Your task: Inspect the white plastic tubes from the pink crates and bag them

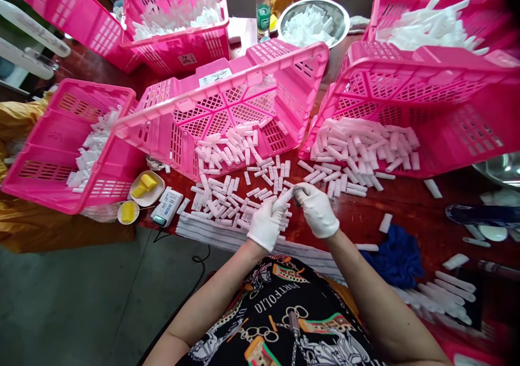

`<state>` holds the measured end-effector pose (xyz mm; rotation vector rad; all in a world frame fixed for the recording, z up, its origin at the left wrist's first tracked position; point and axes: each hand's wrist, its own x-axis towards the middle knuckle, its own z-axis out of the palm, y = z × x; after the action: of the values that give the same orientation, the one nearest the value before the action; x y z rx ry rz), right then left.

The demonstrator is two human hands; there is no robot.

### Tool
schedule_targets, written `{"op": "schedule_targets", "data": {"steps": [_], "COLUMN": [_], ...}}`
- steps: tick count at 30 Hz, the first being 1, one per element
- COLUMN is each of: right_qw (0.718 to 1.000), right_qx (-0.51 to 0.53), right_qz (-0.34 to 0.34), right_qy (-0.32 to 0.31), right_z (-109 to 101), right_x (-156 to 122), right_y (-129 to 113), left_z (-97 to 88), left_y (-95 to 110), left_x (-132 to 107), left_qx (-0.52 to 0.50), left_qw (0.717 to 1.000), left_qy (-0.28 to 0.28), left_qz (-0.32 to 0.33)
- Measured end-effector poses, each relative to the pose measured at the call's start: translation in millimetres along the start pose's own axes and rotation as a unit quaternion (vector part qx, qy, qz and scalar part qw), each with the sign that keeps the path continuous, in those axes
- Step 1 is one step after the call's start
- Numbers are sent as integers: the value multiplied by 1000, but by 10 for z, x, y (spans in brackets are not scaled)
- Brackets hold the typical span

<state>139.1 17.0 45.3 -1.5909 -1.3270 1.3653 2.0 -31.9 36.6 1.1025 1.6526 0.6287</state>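
Both my hands wear white gloves and meet over the red table (406,203). My left hand (266,222) is closed round a small white plastic tube (284,197) that points up and right. My right hand (317,209) pinches at that tube's tip, with a small dark bit (298,194) between its fingers. Just beyond the hands lie several loose white tubes (227,198) spilled from a tipped pink basket (227,111).
A second tipped pink basket (426,84) spills white pieces at right. More pink baskets stand at left (52,149) and back (179,30). A steel bowl (312,22), a green bottle (263,8), yellow pieces in dishes (146,184), a blue cloth (394,257).
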Motion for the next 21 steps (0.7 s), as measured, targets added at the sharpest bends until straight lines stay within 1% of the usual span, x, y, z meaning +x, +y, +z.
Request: {"op": "schedule_targets", "data": {"steps": [2,6,8,10,11,12,13,14,15,16,17,18,19,20,21], "right_qw": [1000,998,997,997,996,996,996,995,995,995,995,995,994,994,993], "right_qx": [-13,-40,-60,-79,-83,-85,-88,-90,-91,-91,-91,-95,-102,-106,-106], "right_qz": [11,46,41,19,5,-10,-26,-40,-49,-46,-32,-9,17,40,55], "right_qy": [0,-11,-1,14,17,17,13,7,-1,-12,-23,-30,-26,-10,22], "right_z": [-31,-71,-83,-77,-64,-45,-23,-2,14,16,-1,-43,-112,-210,-333], "right_x": [12,43,55,47,31,5,-28,-67,-105,-137,-154,-149,-115,-49,46], "right_y": [-56,-103,-102,-100,-100,-100,-95,-82,-58,-20,33,101,180,266,353], "left_z": [-20,-49,-64,-64,-54,-36,-11,19,50,76,90,85,55,-7,-100], "left_y": [15,38,42,41,41,40,37,33,24,10,-14,-48,-96,-160,-241], "left_x": [-1,22,36,45,46,45,44,44,47,57,75,103,143,193,250], "left_qx": [45,181,202,150,95,20,-67,-156,-231,-282,-296,-270,-214,-150,-79], "left_qw": [999,981,976,986,994,999,997,982,958,933,917,921,939,958,976], "left_qy": [-8,15,16,18,12,-10,-50,-102,-159,-211,-250,-260,-245,-213,-164], "left_qz": [12,72,80,68,53,32,5,-25,-52,-74,-91,-104,-113,-117,-117]}}
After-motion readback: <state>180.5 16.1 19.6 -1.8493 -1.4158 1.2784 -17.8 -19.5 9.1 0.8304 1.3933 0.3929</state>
